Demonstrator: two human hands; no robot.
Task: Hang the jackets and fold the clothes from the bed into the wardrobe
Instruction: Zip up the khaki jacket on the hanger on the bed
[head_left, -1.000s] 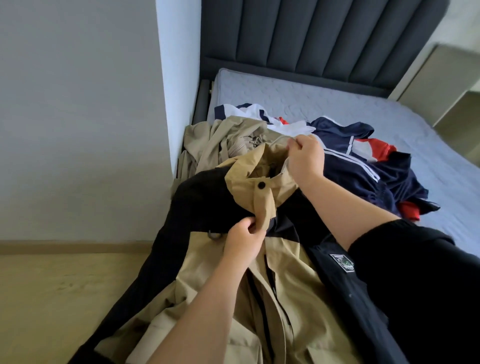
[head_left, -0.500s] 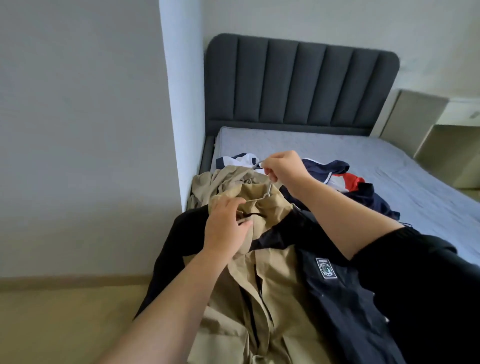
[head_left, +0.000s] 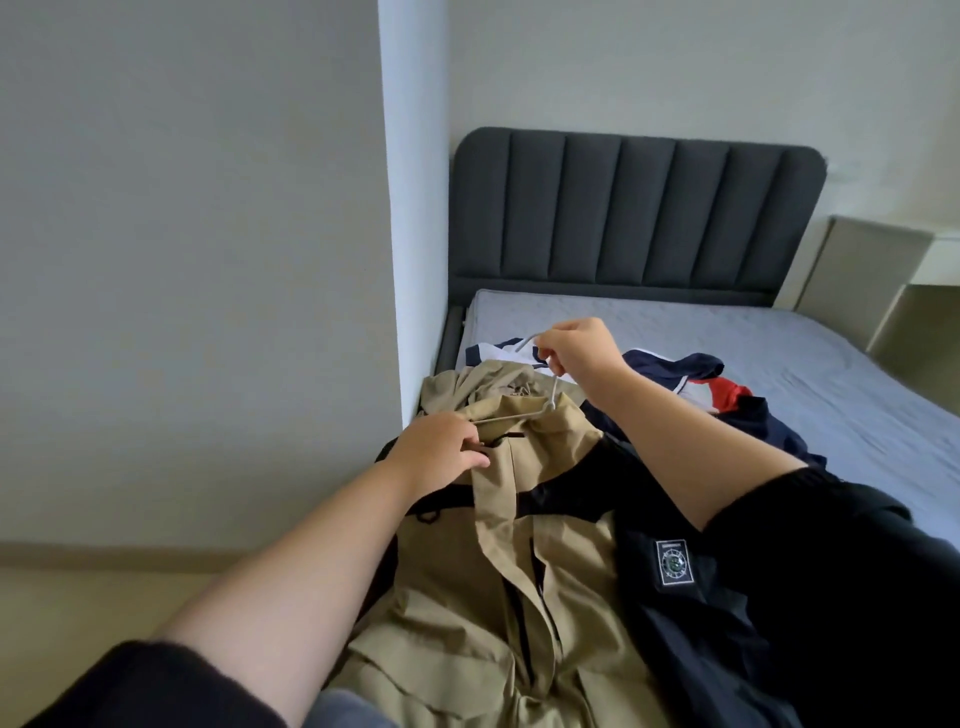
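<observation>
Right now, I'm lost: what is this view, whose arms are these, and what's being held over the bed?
There is no machine here. One wide-angle camera sits on a person's head and looks down at their own two bare arms. The right hand pinches the hook of a pale wire hanger. The left hand grips the collar of a tan and black jacket, which the hanger is partly inside. Behind it on the bed lie a second tan garment and a heap of navy, white and red clothes. No wardrobe is in view.
</observation>
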